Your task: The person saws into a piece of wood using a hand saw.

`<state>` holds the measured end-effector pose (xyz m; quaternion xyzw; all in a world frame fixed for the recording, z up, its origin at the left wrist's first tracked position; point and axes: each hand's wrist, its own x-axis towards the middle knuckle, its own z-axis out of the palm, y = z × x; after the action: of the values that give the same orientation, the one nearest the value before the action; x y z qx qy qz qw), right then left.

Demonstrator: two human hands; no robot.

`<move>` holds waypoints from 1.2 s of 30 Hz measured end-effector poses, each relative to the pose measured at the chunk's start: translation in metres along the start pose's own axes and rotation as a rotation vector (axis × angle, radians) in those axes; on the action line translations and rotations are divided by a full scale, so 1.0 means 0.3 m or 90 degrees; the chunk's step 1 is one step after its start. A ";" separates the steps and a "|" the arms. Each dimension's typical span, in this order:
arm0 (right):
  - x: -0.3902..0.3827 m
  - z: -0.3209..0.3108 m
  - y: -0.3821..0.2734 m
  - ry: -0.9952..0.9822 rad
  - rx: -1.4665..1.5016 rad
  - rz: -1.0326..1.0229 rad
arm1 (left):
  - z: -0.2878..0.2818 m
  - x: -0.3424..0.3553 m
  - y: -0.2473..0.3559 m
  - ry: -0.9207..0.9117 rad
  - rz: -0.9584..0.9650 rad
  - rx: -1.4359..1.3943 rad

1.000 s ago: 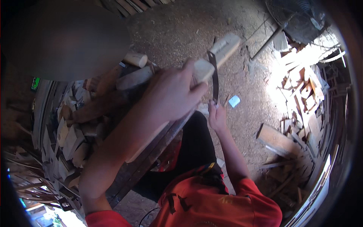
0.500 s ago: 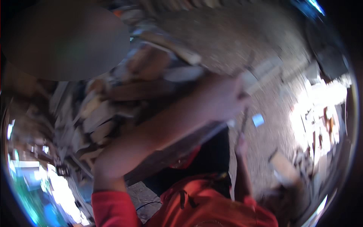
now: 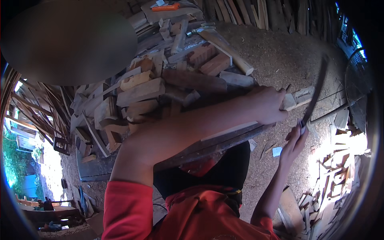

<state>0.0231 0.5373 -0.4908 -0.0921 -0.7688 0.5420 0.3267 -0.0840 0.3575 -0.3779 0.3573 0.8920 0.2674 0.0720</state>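
Note:
My left hand (image 3: pixel 271 105) reaches across the wooden bench (image 3: pixel 240 134) and grips a pale wooden piece (image 3: pixel 289 102) at its right end, my fingers curled round it; part of the piece is behind my hand. My right hand (image 3: pixel 296 139) is closed on the handle of a long, dark blade (image 3: pixel 315 90), held upright and slanting to the right, beside the wood and apart from it. Wood offcuts (image 3: pixel 140 90) are heaped on the bench behind my left forearm.
An orange item (image 3: pixel 165 7) lies at the pile's far end. Planks (image 3: pixel 264 12) stand at the back, a fan (image 3: pixel 356 80) at the right rim. More offcuts (image 3: pixel 332 188) are heaped at lower right, and a small pale blue piece (image 3: pixel 277 151) lies on the floor.
My view has swung, showing more of the bench pile. The blade has moved away from the wood's end and now tilts to the right; my left hand still holds the wood.

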 end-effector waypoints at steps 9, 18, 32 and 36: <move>0.001 0.039 -0.117 -0.070 -0.178 -0.009 | -0.028 -0.023 -0.008 -0.022 0.008 -0.069; -0.006 -0.014 -0.122 -0.098 -0.305 -0.146 | -0.018 -0.011 0.021 -0.042 -0.033 -0.019; 0.009 -0.154 -0.299 -0.238 -0.542 -0.126 | -0.011 0.005 0.006 -0.050 -0.024 0.003; 0.027 -0.199 -0.344 -0.283 -0.589 -0.137 | -0.005 0.004 -0.002 -0.027 -0.008 0.062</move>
<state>0.0746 0.5466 -0.3835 -0.0297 -0.9837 0.1156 0.1344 -0.0856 0.3572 -0.3768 0.3603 0.9045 0.2154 0.0753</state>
